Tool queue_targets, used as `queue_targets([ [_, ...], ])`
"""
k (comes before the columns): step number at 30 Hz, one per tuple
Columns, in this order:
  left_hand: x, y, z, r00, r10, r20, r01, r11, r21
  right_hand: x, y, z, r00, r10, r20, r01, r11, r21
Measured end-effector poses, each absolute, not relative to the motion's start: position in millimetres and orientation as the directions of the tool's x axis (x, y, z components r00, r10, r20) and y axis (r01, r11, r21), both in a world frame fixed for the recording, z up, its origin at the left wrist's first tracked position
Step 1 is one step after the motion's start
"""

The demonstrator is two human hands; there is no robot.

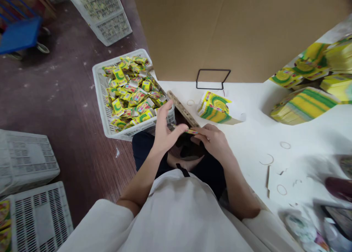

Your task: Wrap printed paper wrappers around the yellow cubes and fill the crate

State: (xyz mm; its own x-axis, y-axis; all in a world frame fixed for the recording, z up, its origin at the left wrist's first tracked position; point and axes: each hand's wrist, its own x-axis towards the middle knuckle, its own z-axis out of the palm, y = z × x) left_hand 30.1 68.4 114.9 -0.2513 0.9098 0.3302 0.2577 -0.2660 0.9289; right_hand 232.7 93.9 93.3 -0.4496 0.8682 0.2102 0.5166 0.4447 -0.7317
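A small yellow packet (191, 131), seen nearly edge-on, is pinched between the fingers of my right hand (214, 139) above my lap. My left hand (165, 130) meets the packet's left end with its thumb, while its other fingers stretch upward, spread from the thumb. Just left of my left hand is a white plastic basket (100, 98) heaped with yellow and green packets (134, 94). To the right of my hands, a stack of flat yellow-green cartons (216, 107) leans on the white table (247, 142).
A large brown cardboard sheet (220, 32) stands behind the table. More carton stacks (305, 105) lie at the right. A wooden strip (183, 109) edges the table. White crates (35, 215) and a blue trolley (20, 34) stand on the floor at the left.
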Motion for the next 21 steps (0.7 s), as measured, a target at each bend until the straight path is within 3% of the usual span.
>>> queue_targets([
  [2,25,67,121,-0.022,0.961,0.277,0.448,-0.238,0.862,231,91,98,-0.502,0.823,0.266,0.540,0.539,-0.647],
  [5,28,66,113,0.217,0.974,0.062,0.584,-0.181,0.792,225,87,105,-0.516,0.772,0.372,0.538,0.629,-0.561],
  [8,35,66,99,0.141,0.989,0.039,0.602,-0.116,0.790,223,84,112,-0.423,0.768,0.482,0.554,0.640,-0.533],
  [11,43,65,90,-0.084,0.992,0.097,0.574,-0.031,0.819,222,84,114,-0.144,0.818,0.557,0.542,0.536,-0.647],
  [13,49,64,87,-0.139,0.985,0.101,0.549,-0.008,0.836,219,84,110,-0.073,0.880,0.469,0.416,0.454,-0.788],
  [16,56,62,85,-0.084,0.988,0.127,0.529,-0.064,0.846,211,84,102,-0.182,0.961,0.209,0.220,0.247,-0.944],
  [18,59,61,84,-0.041,0.988,0.148,0.509,-0.107,0.854,206,83,98,-0.214,0.974,0.073,0.160,0.109,-0.981],
  [21,60,60,83,0.001,0.986,0.170,0.446,-0.152,0.882,205,82,94,-0.255,0.967,0.004,0.084,0.027,-0.996],
])
